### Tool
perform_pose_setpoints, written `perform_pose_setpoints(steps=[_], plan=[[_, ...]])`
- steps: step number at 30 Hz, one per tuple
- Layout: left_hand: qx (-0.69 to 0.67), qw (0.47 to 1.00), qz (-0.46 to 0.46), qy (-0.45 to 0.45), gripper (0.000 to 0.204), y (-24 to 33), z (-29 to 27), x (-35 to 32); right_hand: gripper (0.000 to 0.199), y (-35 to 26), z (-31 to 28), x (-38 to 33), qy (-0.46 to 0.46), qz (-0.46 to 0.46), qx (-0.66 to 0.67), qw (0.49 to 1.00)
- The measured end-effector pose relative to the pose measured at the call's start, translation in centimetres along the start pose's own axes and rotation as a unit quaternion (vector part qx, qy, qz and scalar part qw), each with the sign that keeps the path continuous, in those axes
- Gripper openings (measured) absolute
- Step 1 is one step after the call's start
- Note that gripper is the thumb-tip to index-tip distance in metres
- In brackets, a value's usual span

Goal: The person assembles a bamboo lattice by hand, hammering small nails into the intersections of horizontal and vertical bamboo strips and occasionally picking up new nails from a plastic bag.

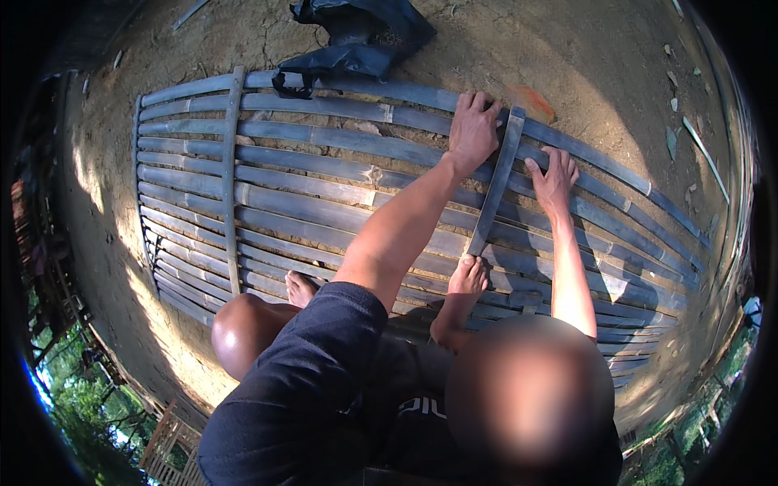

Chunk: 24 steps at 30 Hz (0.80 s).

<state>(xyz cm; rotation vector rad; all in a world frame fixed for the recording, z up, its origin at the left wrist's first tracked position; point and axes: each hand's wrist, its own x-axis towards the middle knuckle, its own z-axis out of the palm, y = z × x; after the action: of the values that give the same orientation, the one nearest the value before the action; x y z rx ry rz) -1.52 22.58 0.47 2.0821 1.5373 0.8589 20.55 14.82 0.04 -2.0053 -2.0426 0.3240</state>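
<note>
A panel of long grey bamboo slats (pixel 324 212) lies before me, with slats running left to right. My left hand (pixel 476 130) is curled over slats near the far edge, just left of a dark crosspiece (pixel 496 182). To the right of that crosspiece, my right hand (pixel 556 180) grips a slat, fingers bent over it and thumb apart. Both hands' fingertips are partly hidden. A bare foot (pixel 468 279) has its toes against the crosspiece's near end. Farther left, a second crosspiece (pixel 232 162) spans the slats.
A torn black plastic sheet (pixel 356 61) overlaps the panel's far edge. Another bare foot (pixel 301 287) rests at the near side. Bare brown soil (pixel 182 61) surrounds the panel. A thin pale stick (pixel 707 160) lies at right, and a wooden lattice piece (pixel 172 441) stands at lower left.
</note>
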Motion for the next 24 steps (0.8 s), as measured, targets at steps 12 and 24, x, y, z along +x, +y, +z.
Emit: perform_pose_setpoints(steps=[12,24], plan=[[-0.003,1.0,-0.002,-0.007,0.036,0.1,0.5,0.4,0.054,-0.3,-0.4,-0.3,0.039,0.028,0.044,0.998],[-0.034,0.999,0.011,0.015,0.037,0.0,0.1,0.3,0.027,-0.9,-1.5,0.6,0.099,0.022,0.062,0.993]])
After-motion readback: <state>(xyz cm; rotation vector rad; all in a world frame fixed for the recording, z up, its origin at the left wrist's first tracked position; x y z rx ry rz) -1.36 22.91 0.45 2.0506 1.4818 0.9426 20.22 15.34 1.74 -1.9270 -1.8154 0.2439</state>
